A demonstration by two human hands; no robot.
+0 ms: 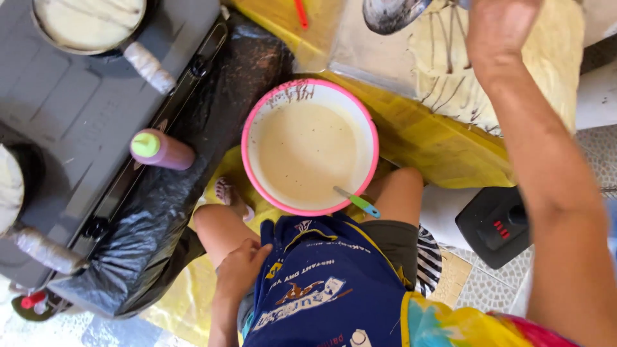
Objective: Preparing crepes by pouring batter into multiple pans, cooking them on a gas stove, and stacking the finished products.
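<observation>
Your right hand is raised at the upper right of the frame, over a pale flat sheet streaked with dark lines; its fingers are cut off by the top edge, so you cannot tell whether it grips anything. Your left hand rests loosely curled at the lower middle, on your thigh beside the blue apron, holding nothing.

Between your knees, well below the right hand and just above the left, sits a round bowl with a pink rim, filled with smooth cream batter. A spoon with a green-blue handle leans at its lower right edge, its head sunk out of sight.

Left of the bowl, crinkled black plastic drapes beside a grey stove. A purple bottle with a green cap lies on it. A pan of pale batter is cut off at the upper left. Yellow sheeting lies under everything.
</observation>
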